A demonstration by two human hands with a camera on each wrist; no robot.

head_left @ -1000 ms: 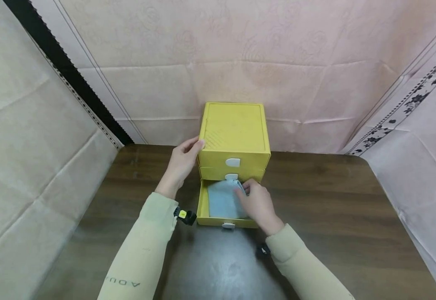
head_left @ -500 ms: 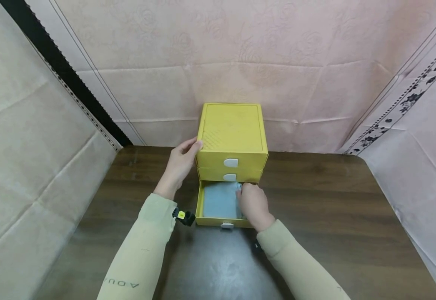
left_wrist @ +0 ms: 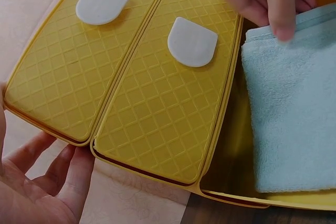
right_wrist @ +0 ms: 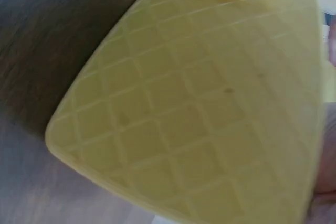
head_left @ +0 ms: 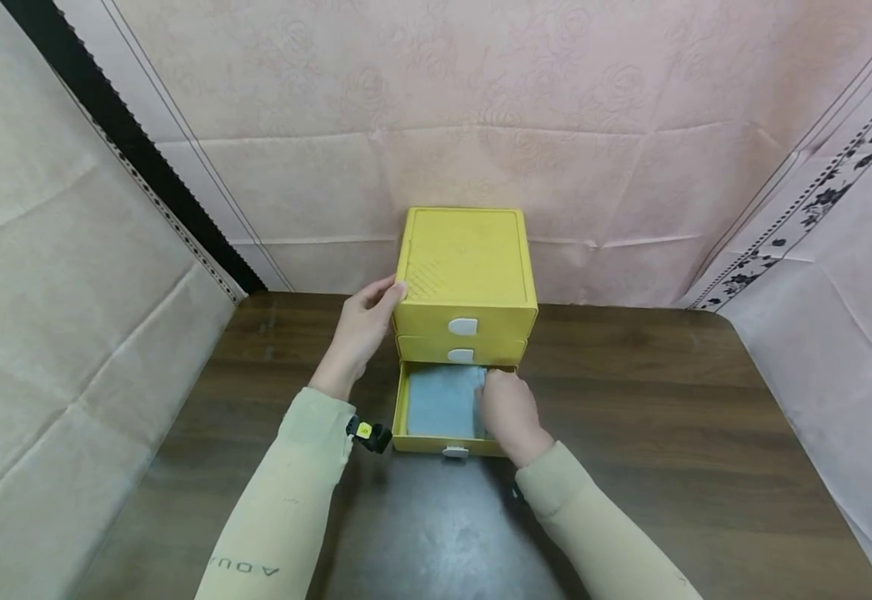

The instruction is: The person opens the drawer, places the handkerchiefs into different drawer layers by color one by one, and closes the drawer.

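A yellow drawer box (head_left: 468, 258) stands at the table's back edge, its bottom drawer (head_left: 401, 412) pulled out. Folded light-blue terry cloth (head_left: 443, 402) lies flat in that drawer. My left hand (head_left: 361, 329) rests on the box's left side near the front top corner; in the left wrist view its fingertips (left_wrist: 79, 161) touch the side wall. My right hand (head_left: 511, 408) is in the drawer's right part, pinching the cloth's edge, with a digit on top and other fingers curled, as the left wrist view shows. The right wrist view is filled by the drawer front (right_wrist: 184, 98).
The two upper drawers are closed, each with a white tab handle (left_wrist: 193, 42). A dark wooden table (head_left: 654, 417) lies beneath. Pale cloth walls (head_left: 316, 100) surround it at the back and both sides.
The cloth's raised right edge has gone down flat in the drawer. My right hand has moved slightly left and turned knuckles up. My left hand keeps its place on the box.
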